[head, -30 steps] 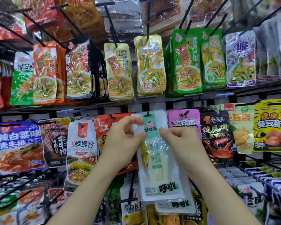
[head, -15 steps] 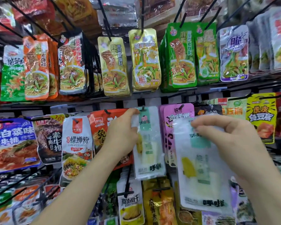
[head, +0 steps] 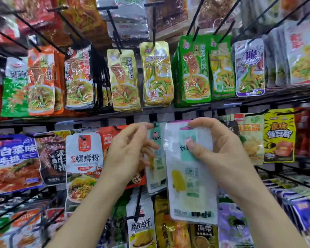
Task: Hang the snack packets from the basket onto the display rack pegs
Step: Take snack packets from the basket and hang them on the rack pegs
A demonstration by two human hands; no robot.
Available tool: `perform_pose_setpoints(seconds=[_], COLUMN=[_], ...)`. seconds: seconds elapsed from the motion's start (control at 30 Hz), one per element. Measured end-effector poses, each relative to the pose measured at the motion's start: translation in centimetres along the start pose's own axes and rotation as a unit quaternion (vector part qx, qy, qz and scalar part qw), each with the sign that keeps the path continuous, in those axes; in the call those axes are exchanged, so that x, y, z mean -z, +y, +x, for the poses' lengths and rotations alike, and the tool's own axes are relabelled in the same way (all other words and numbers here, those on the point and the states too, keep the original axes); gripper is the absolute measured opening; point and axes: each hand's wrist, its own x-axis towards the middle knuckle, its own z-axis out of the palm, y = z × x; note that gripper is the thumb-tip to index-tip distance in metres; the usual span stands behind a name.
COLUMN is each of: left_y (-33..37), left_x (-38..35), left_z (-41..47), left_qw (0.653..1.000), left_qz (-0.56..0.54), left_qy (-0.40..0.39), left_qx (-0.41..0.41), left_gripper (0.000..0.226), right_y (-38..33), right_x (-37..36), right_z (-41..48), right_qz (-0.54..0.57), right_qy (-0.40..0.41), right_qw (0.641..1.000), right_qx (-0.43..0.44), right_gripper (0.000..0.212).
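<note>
Right hand (head: 222,154): we find it pinching the top edge of a white translucent plastic packet (head: 191,185) with mint-green stripe.
Packet: upright, overlapping a like packet (head: 157,169) hung on a black wire peg (head: 154,124).
Left hand (head: 127,153): blurred beside that peg; grip, we cannot tell.

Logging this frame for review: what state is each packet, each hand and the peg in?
held packet: off the peg, upright, pinched at its top.
right hand: pinching held packet.
hung packet: hanging on peg.
left hand: beside hung packet, blurred, grip unclear.
</note>
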Motion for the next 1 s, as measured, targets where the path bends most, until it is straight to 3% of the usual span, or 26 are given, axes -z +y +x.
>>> perform_pose_setpoints(seconds=[0.07, 0.13, 0.23, 0.47, 0.7, 1.0], left_y=[0.9, 0.8, -0.2, -0.4, -1.2, -2.9], left_x=[-0.2, -0.6, -0.2, 0.0, 0.0, 1.0], left_z=[-1.0, -1.4, -0.3, 1.7, 2.2, 1.4], left_qw=[0.996, 0.996, 0.993, 0.991, 0.989, 0.986], left_qz=[-0.073, -0.039, 0.047, 0.090, 0.103, 0.164], left_qy=[-0.046, -0.062, -0.006, 0.037, 0.039, -0.003], left_qx=[-0.001, -0.048, -0.106, -0.096, -0.094, -0.032], left_gripper=[0.026, 0.027, 0.029, 0.026, 0.028, 0.063], right_y=[0.3, 0.7, 1.2, 1.8, 2.6, 4.2], right_x=[-0.8, -1.7, -2.8, -3.8, -3.7, -3.1], right_z=[0.4, 0.9, 1.9, 3.8, 4.3, 3.7], right_qz=[-0.001, -0.007, -0.043, -0.150, -0.157, -0.294], right_qy=[-0.016, -0.038, -0.036, 0.022, 0.029, 0.014], right_qw=[1.000, 0.999, 0.998, 0.988, 0.987, 0.955], right_qx=[-0.003, 0.002, 0.009, 0.006, 0.005, 0.018], right_gripper=[0.027, 0.027, 0.024, 0.030, 0.030, 0.044])
